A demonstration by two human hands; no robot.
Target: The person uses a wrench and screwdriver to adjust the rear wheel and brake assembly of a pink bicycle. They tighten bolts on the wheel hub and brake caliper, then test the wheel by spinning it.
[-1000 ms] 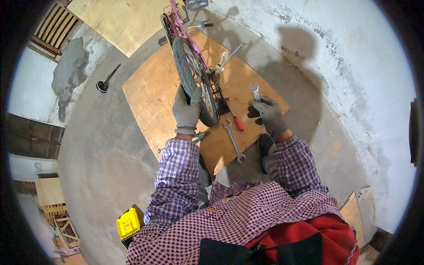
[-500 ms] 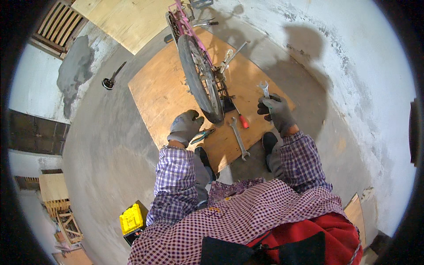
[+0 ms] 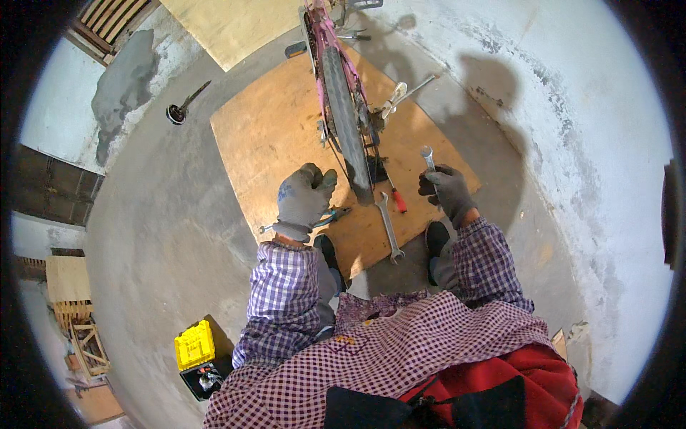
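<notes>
Bicycle wheel (image 3: 345, 121) stands between the left hand (image 3: 304, 199), loosely open, and the right hand (image 3: 451, 193), which grips a wrench (image 3: 429, 157).

A: What sort of place is this?

B: A rough room in use as a repair workshop; whether it belongs to a home or a business, the view cannot tell.

A: What shows the repair work?

B: A pink bicycle (image 3: 348, 129) is on a wooden board (image 3: 264, 129), where a wrench (image 3: 389, 227), a red-handled screwdriver (image 3: 399, 202) and pliers (image 3: 332, 215) also lie. A yellow-lidded toolbox (image 3: 194, 344) sits open on the floor (image 3: 157, 236).

A: And the roughness?

B: That floor is bare grey, the white wall (image 3: 600, 143) on the right is stained, and a dark grey patch (image 3: 128, 82) spreads across the left one. Wooden frames (image 3: 89, 350) stand at the far left.
</notes>
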